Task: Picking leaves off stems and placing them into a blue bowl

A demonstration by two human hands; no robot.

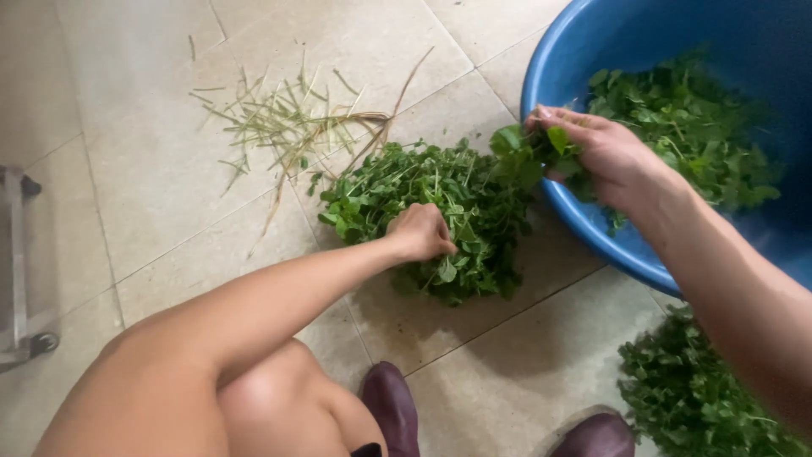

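Head view. A heap of leafy greens [440,216] lies on the tiled floor [161,169], and the left hand [420,232] is closed into a fist on top of it, fingers curled down into the leaves; whether a stem is pinched inside the fist cannot be told. The right hand [605,156] is held over the rim of a blue basin [592,245] and is closed around a small bunch of greens [529,152], whose leaves stick out to the left of the fingers, towards the heap. More greens [685,127] lie inside the basin, just beyond the right hand.

The greens are judged light, soft and limp, with thin stems that would bruise or snap if squeezed hard. They are best taken low, by a gathered cluster of stems, since single leaves would tear away.

Beyond the left hand, dry pale stalks [288,118] are scattered on the tiles. Another pile of greens [702,398] lies below the right forearm, near the basin. Two dark red shoes [393,406] are seen at the lower edge, nearer the body than either hand. The floor is of smooth, pale tiles with narrow joints and looks hard and level. A metal frame on castors [21,279] stands well apart from the left hand, at the far left edge.
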